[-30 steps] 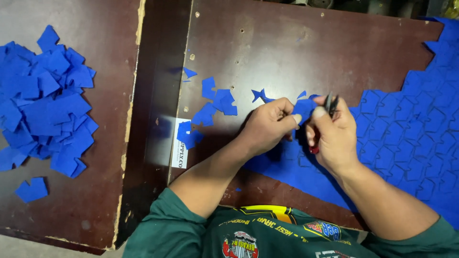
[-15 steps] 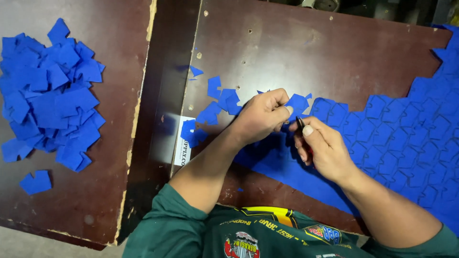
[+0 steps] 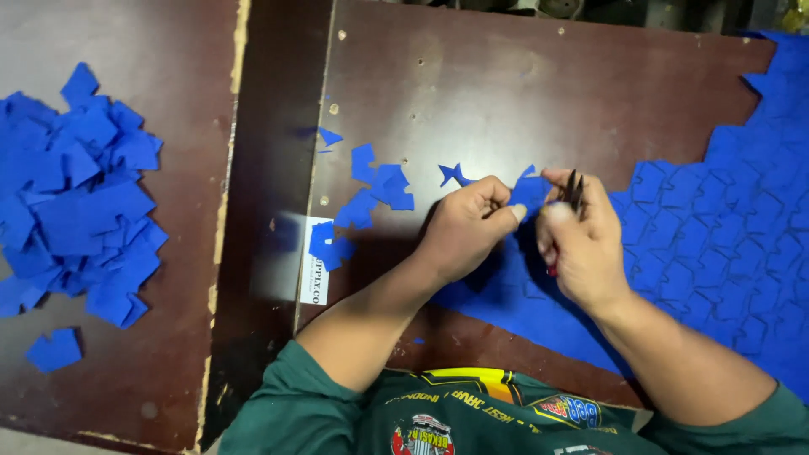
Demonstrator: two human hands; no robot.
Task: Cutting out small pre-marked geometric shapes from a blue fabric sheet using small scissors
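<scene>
Nearest the camera are two green sleeves, one forearm reaching out of each over the dark brown bench (image 3: 506, 93). The left hand (image 3: 463, 227) is closed, its thumb and fingers pinching a small blue cut piece (image 3: 529, 190) at its left edge. The right hand (image 3: 581, 240) is closed around a pair of small dark snips (image 3: 573, 190) with a trace of red handle showing below the palm; the black tips point up and touch the right edge of that same piece. The piece sits between the two hands, just above the big blue sheet (image 3: 716, 244), which is one sheet marked all over with repeating cut outlines and runs from under the hands out to the right edge of the bench.

Left of the hands, loose blue offcuts (image 3: 379, 187) lie on the bench: a cluster of overlapping scraps too tangled to count surely, one small star-like scrap (image 3: 455, 174) just beside the left knuckles, and one tiny sliver (image 3: 329, 136) further up. One white label strip (image 3: 316, 261) lies under the lowest scraps.

Across a dark gap, a second board at far left carries one large heap of blue pieces (image 3: 76, 202), too many to count, and one piece apart (image 3: 53, 350) below it.
</scene>
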